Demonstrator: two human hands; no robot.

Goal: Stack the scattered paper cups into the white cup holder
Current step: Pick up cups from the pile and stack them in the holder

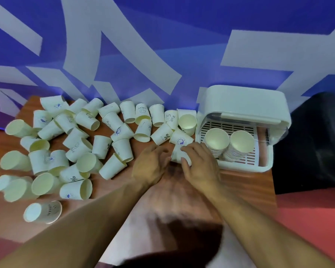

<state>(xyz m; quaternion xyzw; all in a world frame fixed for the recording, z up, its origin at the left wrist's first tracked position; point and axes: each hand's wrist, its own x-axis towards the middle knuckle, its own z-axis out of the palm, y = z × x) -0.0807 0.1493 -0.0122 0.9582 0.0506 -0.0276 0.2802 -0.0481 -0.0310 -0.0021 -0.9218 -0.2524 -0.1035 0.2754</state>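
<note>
Fingers [185, 163] of your right hand [200, 167] curl round a paper cup [176, 157] lying on its side, thumb and fingers closed on its thin wall. Your left hand [153, 163] sits against the cup's other side with its fingers curled; the blur means you cannot tell whether it grips the cup or only steadies it. Holding it between both hands likely lets you turn it mouth-up for nesting.

Just right of your hands stands the white cup holder [246, 99], smooth moulded plastic with a rounded lid raised over a slatted tray [248, 157]. Two leaning stacks [217, 140] of nested cups rest in it, mouths toward you, so the next cup would probably slide into one of them.

Left of your hands, the scattered cups [122, 147] cover the wood-grain tabletop [240, 182]: tapered, matte, cream inside, small blue prints outside. Most are tipped over, some overlap, so much of the job looks undone.
</note>
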